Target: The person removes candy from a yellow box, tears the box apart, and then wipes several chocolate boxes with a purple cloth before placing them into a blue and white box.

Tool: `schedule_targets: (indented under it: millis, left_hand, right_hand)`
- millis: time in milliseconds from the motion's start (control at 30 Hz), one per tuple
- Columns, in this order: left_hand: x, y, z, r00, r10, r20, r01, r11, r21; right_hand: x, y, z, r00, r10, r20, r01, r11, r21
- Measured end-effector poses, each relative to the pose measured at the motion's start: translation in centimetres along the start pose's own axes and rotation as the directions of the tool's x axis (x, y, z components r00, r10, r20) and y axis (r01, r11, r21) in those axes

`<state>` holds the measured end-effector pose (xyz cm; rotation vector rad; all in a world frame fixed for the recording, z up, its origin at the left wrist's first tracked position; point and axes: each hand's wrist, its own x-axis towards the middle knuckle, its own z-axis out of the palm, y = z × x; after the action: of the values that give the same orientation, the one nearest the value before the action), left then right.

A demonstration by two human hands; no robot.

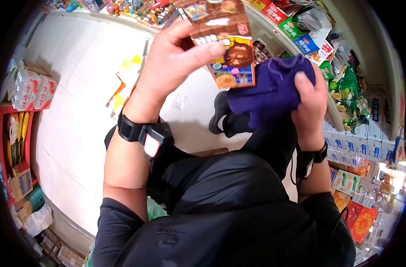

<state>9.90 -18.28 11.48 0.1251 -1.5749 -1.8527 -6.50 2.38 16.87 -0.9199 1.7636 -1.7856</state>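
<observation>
A brown snack box [221, 40] with a chocolate-coloured picture and an orange-edged, blue lower part is gripped in my left hand [178, 55], the thumb pressed across its front. Bunched in my right hand [312, 93] is a purple cloth [274, 84], its folds hanging down toward my knee. The box's lower corner overlaps the cloth in this view. Both hands are raised in front of the shelf on the right, and each wrist wears a black strapped device.
A shelf [301, 38] of colourful snack packets curves along the right, with stacked white-and-blue cartons [359, 144] below. Toys and small goods [145, 11] line the back. To the left stand a red rack [18, 147] and wrapped packs [34, 91]. Orange-yellow paper [125, 84] lies beyond my left forearm.
</observation>
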Motion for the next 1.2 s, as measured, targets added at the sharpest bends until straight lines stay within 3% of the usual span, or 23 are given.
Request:
schedule_targets:
  millis: [33,133,167,200,233,267,300,367,500,567,633,700,767,833,867,900,1000,1067,1100,1200]
  left_hand:
    - [0.2,-0.8,-0.6,0.999,-0.026,0.047,0.033,0.987,-0.157]
    - [0.1,-1.8,-0.4,0.982,-0.085,0.171,0.132,0.947,-0.292]
    - [-0.2,-1.9,-0.1,0.972,-0.111,0.209,0.178,0.926,-0.332]
    - [-0.4,-2.4,0.3,0.961,-0.121,0.249,0.204,0.918,-0.341]
    - [-0.4,-2.9,0.8,0.946,-0.132,0.296,0.236,0.907,-0.348]
    - [-0.4,-3.1,0.9,0.924,-0.162,0.346,0.263,0.926,-0.271]
    - [-0.4,-3.1,0.9,0.898,-0.199,0.393,0.292,0.937,-0.192]
    - [0.2,-3.4,0.2,0.827,-0.33,0.456,0.368,0.93,0.005]
    - [-0.2,-5.9,0.4,0.762,-0.407,0.505,0.413,0.905,0.106]
    - [-0.7,-6.5,1.3,0.678,-0.556,0.481,0.589,0.802,0.097]
    - [-1.1,-8.5,1.8,0.673,-0.536,0.509,0.564,0.818,0.115]
    - [-1.0,-9.2,2.5,0.695,-0.504,0.512,0.508,0.849,0.147]
    - [-1.1,-9.9,3.2,0.647,-0.563,0.514,0.598,0.793,0.117]
    - [-1.0,-10.6,4.0,0.705,-0.584,0.402,0.592,0.797,0.119]
    - [-0.7,-10.6,4.3,0.699,-0.597,0.394,0.598,0.79,0.134]
    - [-0.6,-10.9,4.5,0.696,-0.599,0.396,0.601,0.788,0.137]
    - [-0.5,-11.8,4.9,0.683,-0.64,0.352,0.636,0.758,0.142]
    - [-0.6,-12.7,5.1,0.67,-0.654,0.352,0.649,0.746,0.152]
    - [-0.7,-13.2,5.1,0.662,-0.664,0.347,0.658,0.737,0.156]
    - [-0.6,-13.7,5.5,0.63,-0.687,0.362,0.698,0.705,0.124]
  right_hand:
    - [0.6,0.5,0.1,1.0,0.01,-0.008,-0.009,0.997,0.072]
    - [2.7,3.4,0.6,0.988,0.148,-0.04,-0.133,0.957,0.258]
    - [3.7,5.3,1.1,0.963,0.265,-0.04,-0.229,0.891,0.392]
    - [3.2,4.1,3.1,0.94,0.336,0.064,-0.322,0.805,0.498]
    - [3.4,4.9,3.7,0.9,0.411,0.145,-0.427,0.765,0.483]
    - [3.0,4.9,4.7,0.84,0.462,0.286,-0.539,0.646,0.541]
    - [2.8,5.4,5.4,0.862,0.372,0.343,-0.505,0.678,0.535]
    - [2.5,7.4,6.0,0.838,0.416,0.353,-0.538,0.736,0.411]
    - [1.0,10.8,5.1,0.764,0.482,0.429,-0.645,0.573,0.505]
    - [0.1,12.7,4.1,0.678,0.598,0.427,-0.732,0.496,0.468]
    - [-0.6,15.1,3.3,0.655,0.613,0.442,-0.745,0.427,0.513]
    - [-0.9,16.0,2.4,0.666,0.609,0.431,-0.738,0.452,0.501]
    - [-1.1,16.8,1.1,0.679,0.599,0.424,-0.729,0.481,0.488]
    - [-1.5,17.7,-0.9,0.745,0.641,0.183,-0.646,0.628,0.433]
    - [-1.4,17.8,-2.3,0.759,0.62,0.197,-0.616,0.586,0.526]
    - [-1.4,17.6,-3.6,0.754,0.578,0.311,-0.629,0.5,0.595]
    - [-1.6,16.4,-4.6,0.779,0.501,0.377,-0.62,0.525,0.583]
    - [-1.8,15.3,-4.1,0.775,0.503,0.384,-0.624,0.704,0.338]
    - [-1.8,15.7,-4.3,0.777,0.502,0.38,-0.622,0.703,0.345]
    - [-1.2,16.6,-4.5,0.707,0.541,0.456,-0.707,0.559,0.433]
